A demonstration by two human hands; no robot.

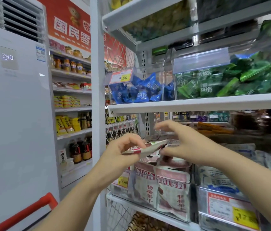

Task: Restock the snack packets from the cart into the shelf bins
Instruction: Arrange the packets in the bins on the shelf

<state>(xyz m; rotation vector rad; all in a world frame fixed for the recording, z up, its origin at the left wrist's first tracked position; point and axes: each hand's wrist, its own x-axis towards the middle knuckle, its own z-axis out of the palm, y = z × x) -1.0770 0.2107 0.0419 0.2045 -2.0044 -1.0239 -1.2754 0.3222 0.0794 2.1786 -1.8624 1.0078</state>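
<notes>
My left hand (123, 150) pinches a flat pink-and-white snack packet (149, 146) by its left end, just above a clear shelf bin (121, 189) that is packed with upright packets of the same kind (159, 185). My right hand (179, 142) reaches in from the right, its thumb and lower fingers closing on the packet's right end while the upper fingers spread out above it. The red cart handle (36, 207) shows at the bottom left; the cart's contents are out of view.
A neighbouring bin (223, 202) of blue-and-white packets stands to the right. The shelf above (198, 103) carries bins of blue sweets (139, 90) and green sweets (223, 84). A tall white air conditioner (14, 105) fills the left side. Bottles and jars line the far shelves.
</notes>
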